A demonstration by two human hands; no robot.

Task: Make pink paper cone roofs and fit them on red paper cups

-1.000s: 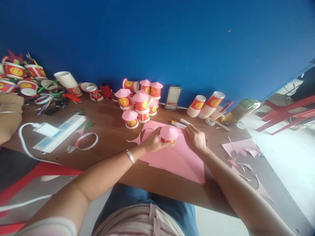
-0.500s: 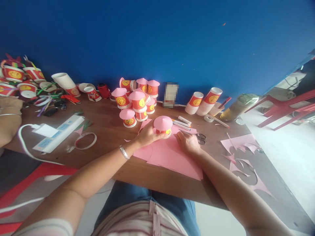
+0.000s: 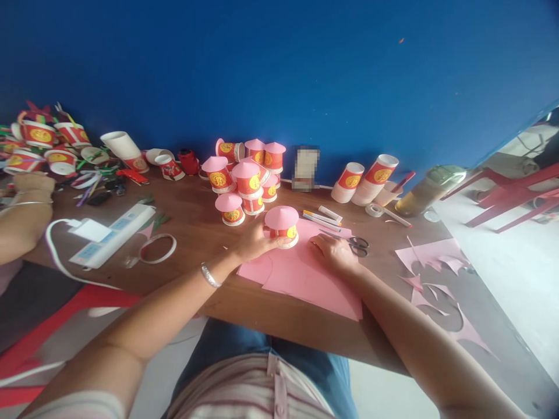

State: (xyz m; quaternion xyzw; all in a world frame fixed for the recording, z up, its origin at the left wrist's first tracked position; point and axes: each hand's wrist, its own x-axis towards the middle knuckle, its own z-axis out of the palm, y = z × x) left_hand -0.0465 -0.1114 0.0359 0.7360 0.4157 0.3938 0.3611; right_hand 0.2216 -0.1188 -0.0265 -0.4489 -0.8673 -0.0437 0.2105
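My left hand (image 3: 254, 243) is wrapped round a red paper cup with a pink cone roof (image 3: 282, 218), upright above the left part of the pink paper sheets (image 3: 301, 276). On the right part of the sheets rests my right hand (image 3: 332, 250), palm down, its fingers slightly bent and apart, holding nothing visible. Black-handled scissors (image 3: 358, 247) lie just beyond it. Markers (image 3: 322, 221) lie behind the sheets. Several red cups with pink cone roofs (image 3: 247, 177) are stacked behind my left hand.
Tall cup stacks (image 3: 379, 177), a tape roll (image 3: 374, 210) and a bottle (image 3: 430, 189) stand at the back right. Paper scraps (image 3: 467, 326) lie at the right. A power strip (image 3: 112, 235) and a tape ring (image 3: 158, 249) are left; another person's hand (image 3: 32, 183) is at far left.
My left hand has moved slightly left with the roofed cup. My right hand stays on the pink sheets. The view has shifted a little.
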